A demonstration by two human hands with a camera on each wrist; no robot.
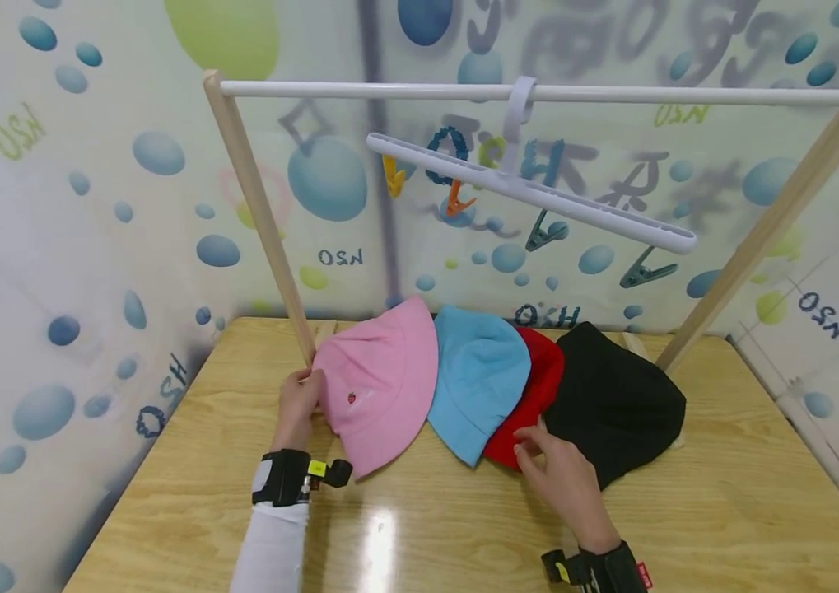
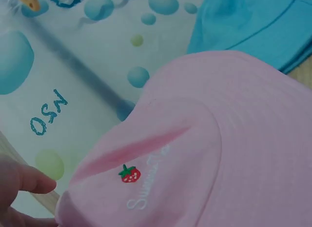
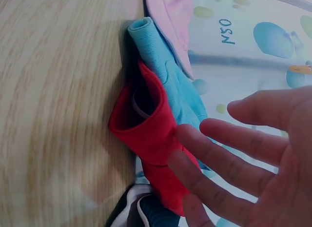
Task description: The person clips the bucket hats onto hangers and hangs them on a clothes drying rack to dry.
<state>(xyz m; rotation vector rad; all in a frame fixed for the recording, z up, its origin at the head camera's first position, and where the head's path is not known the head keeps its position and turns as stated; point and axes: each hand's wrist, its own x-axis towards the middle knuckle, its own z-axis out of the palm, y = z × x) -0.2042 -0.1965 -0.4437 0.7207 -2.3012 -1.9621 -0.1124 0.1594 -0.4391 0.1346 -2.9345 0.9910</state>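
From the head view, I see four hats overlapping on the worktop (image 1: 197,461): the pink hat (image 1: 382,379), the blue hat (image 1: 474,371), the red hat (image 1: 541,383) and the black hat (image 1: 612,403). The left hand (image 1: 299,399) is at the pink crown, close to the foot of the wooden post (image 1: 263,222); a careless bump there could jog the white rail (image 1: 360,91) and set the hanger (image 1: 575,204) swinging, since it hangs tilted from one hook, its clips empty. The right hand (image 1: 560,473) sits by the red and black hats, so a sweep of its fingers might drag the wrong one. At the left wrist, the fingers meet the edge of the pink crown, though I can't tell whether they truly pinch it; a shallow hold would probably let the soft, creased cloth by the strawberry (image 2: 130,175) slip away. The pink brim lies against the blue, so a quick tug could pull both along. At the right wrist, the fingers are spread loosely and grasp nothing; whether they touch the red hat is unclear. Its gaping brim looks floppy, and pressing there could fold it flat.
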